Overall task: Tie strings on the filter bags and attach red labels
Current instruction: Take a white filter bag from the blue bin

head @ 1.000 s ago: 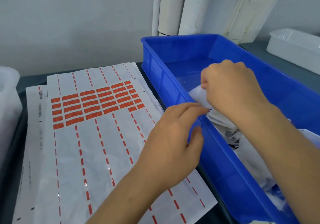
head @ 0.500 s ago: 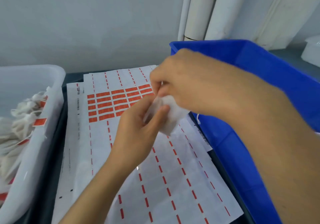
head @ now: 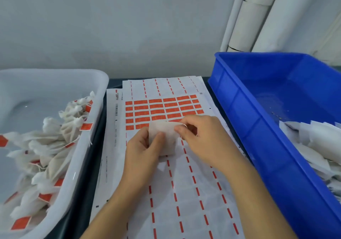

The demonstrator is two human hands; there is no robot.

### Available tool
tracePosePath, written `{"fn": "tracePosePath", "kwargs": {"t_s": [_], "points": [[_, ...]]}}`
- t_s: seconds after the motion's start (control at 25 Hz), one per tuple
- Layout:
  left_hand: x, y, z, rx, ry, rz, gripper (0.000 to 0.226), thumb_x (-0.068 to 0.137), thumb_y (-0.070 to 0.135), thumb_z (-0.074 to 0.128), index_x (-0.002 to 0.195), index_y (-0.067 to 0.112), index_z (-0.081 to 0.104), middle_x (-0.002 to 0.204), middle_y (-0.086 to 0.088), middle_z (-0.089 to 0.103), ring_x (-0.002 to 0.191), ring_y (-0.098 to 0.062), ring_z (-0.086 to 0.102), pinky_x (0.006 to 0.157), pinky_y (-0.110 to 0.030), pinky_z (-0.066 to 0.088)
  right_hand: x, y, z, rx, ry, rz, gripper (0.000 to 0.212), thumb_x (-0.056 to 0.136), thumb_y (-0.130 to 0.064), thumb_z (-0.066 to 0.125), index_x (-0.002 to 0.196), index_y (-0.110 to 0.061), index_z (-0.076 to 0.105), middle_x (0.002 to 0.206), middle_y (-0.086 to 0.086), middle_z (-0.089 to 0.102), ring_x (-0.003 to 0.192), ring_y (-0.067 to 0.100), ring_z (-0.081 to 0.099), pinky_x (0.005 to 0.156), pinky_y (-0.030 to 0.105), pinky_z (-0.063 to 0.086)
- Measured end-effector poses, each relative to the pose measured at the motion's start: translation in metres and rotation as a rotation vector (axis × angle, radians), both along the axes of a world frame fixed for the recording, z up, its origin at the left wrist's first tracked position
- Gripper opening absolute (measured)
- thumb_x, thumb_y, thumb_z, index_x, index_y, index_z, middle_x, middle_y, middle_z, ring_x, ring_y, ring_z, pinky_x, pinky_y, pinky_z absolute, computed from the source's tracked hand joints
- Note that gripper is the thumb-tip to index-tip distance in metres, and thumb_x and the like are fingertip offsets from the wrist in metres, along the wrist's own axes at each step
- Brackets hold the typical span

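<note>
Rightward, the blue bin [head: 267, 128] holds loose bags; the white tub [head: 96, 128] sits left. Over the label sheet [head: 184, 192], left hand [head: 143, 150] grips a bag [head: 164, 128]; right hand [head: 201, 139] pinches its top edge.

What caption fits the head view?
Both hands, left hand and right hand, hold a filter bag over the label sheet.

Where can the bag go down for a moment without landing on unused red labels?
Free: the peeled part of the label sheet near the forearms, and the blue bin's bare far end. Crowded: the white tub, piled with tied bags, and the red labels just beyond the filter bag both hands hold.
</note>
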State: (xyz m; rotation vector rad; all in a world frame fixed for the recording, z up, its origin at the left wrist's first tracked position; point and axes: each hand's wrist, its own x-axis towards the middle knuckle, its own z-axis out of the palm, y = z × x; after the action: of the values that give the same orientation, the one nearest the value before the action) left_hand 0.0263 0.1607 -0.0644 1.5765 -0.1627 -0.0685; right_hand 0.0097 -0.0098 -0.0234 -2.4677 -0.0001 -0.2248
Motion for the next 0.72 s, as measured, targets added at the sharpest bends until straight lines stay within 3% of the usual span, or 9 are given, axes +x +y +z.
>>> {"fn": "tracePosePath", "kwargs": {"t_s": [0.08, 0.24, 0.36, 0.52, 0.72], "points": [[-0.001, 0.002, 0.002, -0.042, 0.01, -0.036, 0.02, 0.094, 0.031, 0.066, 0.112, 0.023, 0.072, 0.099, 0.014, 0.075, 0.097, -0.004, 0.071, 0.065, -0.01, 0.055, 0.001, 0.004, -0.006, 0.057, -0.095, -0.031, 0.02, 0.096, -0.054, 0.058, 0.091, -0.037, 0.066, 0.083, -0.035, 0.062, 0.091, -0.014, 0.062, 0.071, -0.001, 0.041], [0.001, 0.004, 0.004, -0.025, 0.008, -0.088, 0.02, 0.08, 0.046, 0.067, 0.089, 0.029, 0.063, 0.086, 0.009, 0.067, 0.082, -0.008, 0.068, 0.061, -0.016, 0.054, 0.004, 0.014, -0.011, 0.199, -0.153, -0.021, 0.016, 0.094, -0.055, 0.052, 0.098, -0.047, 0.065, 0.087, -0.033, 0.067, 0.096, -0.013, 0.062, 0.07, -0.006, 0.041], [0.0, 0.002, 0.003, -0.046, 0.019, -0.143, 0.036, 0.081, 0.056, 0.072, 0.104, 0.03, 0.063, 0.1, 0.006, 0.071, 0.094, -0.016, 0.072, 0.068, -0.024, 0.059, 0.003, 0.02, -0.013, 0.302, -0.195, -0.03, 0.017, 0.093, -0.055, 0.055, 0.103, -0.048, 0.067, 0.093, -0.038, 0.067, 0.098, -0.017, 0.061, 0.075, -0.007, 0.04], [0.001, 0.0, 0.001, 0.113, -0.086, -0.101, 0.012, 0.098, 0.045, 0.066, 0.103, 0.035, 0.07, 0.093, 0.017, 0.07, 0.09, -0.004, 0.068, 0.067, -0.008, 0.051, 0.003, 0.02, -0.012, 0.332, -0.243, -0.092, 0.011, 0.086, -0.053, 0.066, 0.092, -0.045, 0.069, 0.087, -0.04, 0.065, 0.099, -0.015, 0.062, 0.077, -0.004, 0.043], [0.001, -0.003, -0.004, 0.245, -0.069, -0.092, 0.023, 0.096, 0.048, 0.064, 0.084, 0.028, 0.063, 0.073, 0.014, 0.062, 0.072, -0.004, 0.063, 0.062, -0.008, 0.049, 0.003, 0.019, -0.009, 0.314, -0.388, -0.219, 0.011, 0.092, -0.034, 0.072, 0.083, -0.031, 0.066, 0.087, -0.03, 0.067, 0.096, -0.011, 0.064, 0.073, 0.0, 0.048]]}}
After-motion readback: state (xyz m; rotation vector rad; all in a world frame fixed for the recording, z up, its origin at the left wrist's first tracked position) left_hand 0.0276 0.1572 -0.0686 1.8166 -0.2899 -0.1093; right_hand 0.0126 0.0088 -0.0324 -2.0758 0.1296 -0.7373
